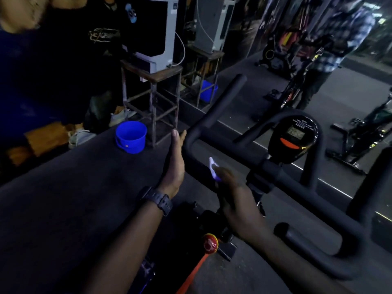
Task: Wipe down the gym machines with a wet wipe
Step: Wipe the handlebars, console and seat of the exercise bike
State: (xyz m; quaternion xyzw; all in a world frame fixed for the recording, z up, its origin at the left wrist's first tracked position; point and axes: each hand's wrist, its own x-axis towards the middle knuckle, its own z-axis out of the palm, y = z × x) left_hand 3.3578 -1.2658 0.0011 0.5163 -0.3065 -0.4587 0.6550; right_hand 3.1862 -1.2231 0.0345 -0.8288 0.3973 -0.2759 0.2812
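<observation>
A black exercise bike's handlebar (214,107) fills the middle of the view, with its round display console (293,134) to the right. My right hand (237,200) holds a white wet wipe (213,167) pressed against the crossbar near the left bend. My left hand (175,164) is flat with straight fingers just left of the handlebar's bend, fingertips touching or nearly touching it, holding nothing. A dark watch sits on the left wrist. The bike's red knob (210,244) shows below my hands.
A blue bucket (131,136) stands on the dark floor beside a metal stand (154,98) bearing a white appliance (157,32). A person in dark clothes stands at the upper left. A wall mirror behind reflects bikes and a second blue bucket (209,91).
</observation>
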